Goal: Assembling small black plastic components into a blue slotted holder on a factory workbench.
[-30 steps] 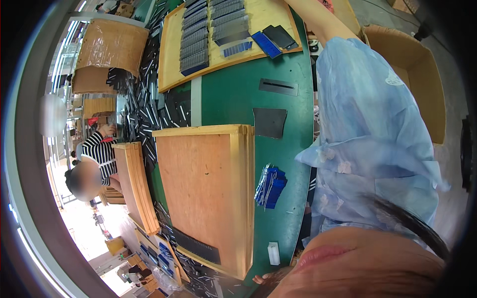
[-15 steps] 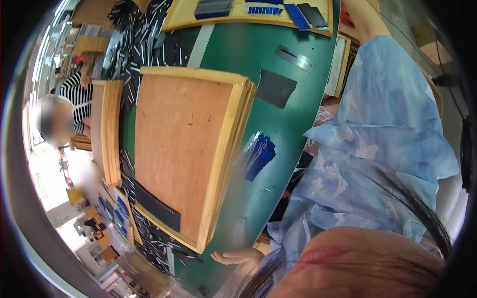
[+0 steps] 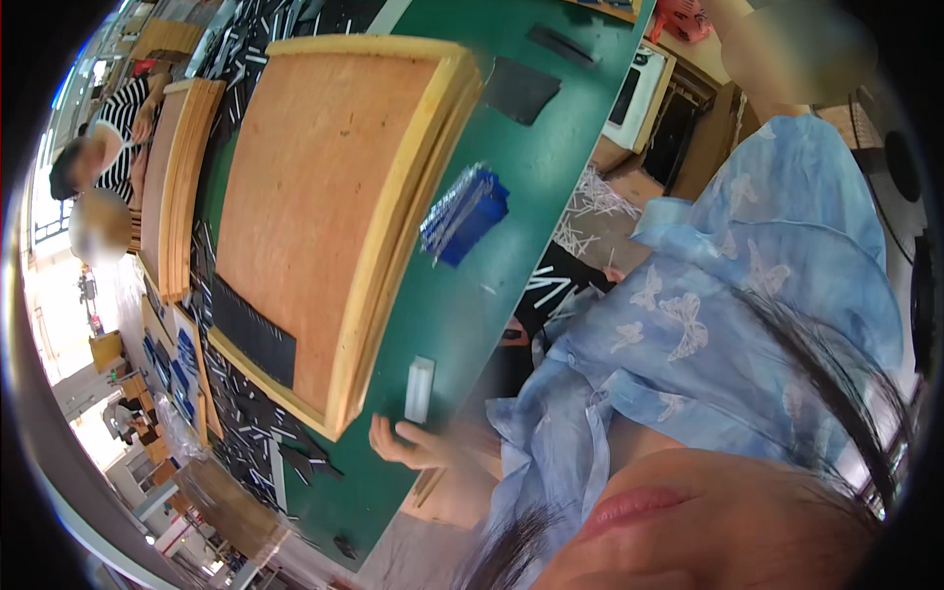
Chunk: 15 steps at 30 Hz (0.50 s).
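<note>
My left hand [image 3: 405, 448] is over the green table [image 3: 472, 320] near its front edge, fingers apart and slightly curled, holding nothing. Just beyond the fingertips lies a small whitish block [image 3: 419, 389]. My right forearm [image 3: 733, 34] stretches out at the top, and its hand is out of view. Next to the table's open strip stands a stack of wooden trays with raised rims [image 3: 295, 177]. Inside the top tray, along one rim, lies a black strip [image 3: 254, 329]. A bundle of blue pieces in clear wrap [image 3: 464, 216] rests beside the stack.
A black sheet [image 3: 521, 90] and a dark flat plate [image 3: 563, 44] lie farther up the table. Black and white scraps [image 3: 246, 423] heap behind the trays. A person in a striped top [image 3: 123, 108] sits across, by another tray stack [image 3: 182, 187]. White strips [image 3: 590, 202] litter the floor.
The view has shifted, so the trays and blue bundle appear higher and farther left. My left hand has moved in over the table, close to the whitish block, still open.
</note>
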Tool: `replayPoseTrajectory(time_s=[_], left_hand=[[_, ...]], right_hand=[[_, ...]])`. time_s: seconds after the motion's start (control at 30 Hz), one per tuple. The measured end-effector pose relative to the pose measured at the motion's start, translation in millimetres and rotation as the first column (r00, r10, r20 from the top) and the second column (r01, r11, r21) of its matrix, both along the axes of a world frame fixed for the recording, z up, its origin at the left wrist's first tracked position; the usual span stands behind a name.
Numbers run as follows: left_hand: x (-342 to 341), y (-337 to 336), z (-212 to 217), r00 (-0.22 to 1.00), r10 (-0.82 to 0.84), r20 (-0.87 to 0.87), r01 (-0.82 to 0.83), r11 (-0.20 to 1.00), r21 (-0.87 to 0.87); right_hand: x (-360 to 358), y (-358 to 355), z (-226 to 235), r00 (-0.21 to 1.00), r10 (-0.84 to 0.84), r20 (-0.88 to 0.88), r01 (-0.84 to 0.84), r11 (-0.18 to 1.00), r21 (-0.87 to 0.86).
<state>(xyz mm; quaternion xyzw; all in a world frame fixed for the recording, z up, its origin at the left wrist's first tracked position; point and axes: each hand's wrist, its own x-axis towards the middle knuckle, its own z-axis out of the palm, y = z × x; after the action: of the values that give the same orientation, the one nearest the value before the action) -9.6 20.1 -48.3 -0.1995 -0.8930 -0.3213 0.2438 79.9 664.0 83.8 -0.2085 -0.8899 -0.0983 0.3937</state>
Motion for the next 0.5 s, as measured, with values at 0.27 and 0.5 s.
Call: replayPoseTrajectory(time_s=[0.27, 0.5], left_hand=[[-8, -15, 14, 0.927, -0.242, 0.286, 0.289, 0.948, -0.133], [-19, -19, 9, 0.9, -0.269, 0.342, 0.297, 0.954, -0.031]], right_hand=[[-51, -255, 30, 0.604, 0.792, 0.09, -0.402, 0.4, -0.824], [-120, -389, -33, 0.066, 0.997, -0.04, -0.271, -0.021, -0.962]])
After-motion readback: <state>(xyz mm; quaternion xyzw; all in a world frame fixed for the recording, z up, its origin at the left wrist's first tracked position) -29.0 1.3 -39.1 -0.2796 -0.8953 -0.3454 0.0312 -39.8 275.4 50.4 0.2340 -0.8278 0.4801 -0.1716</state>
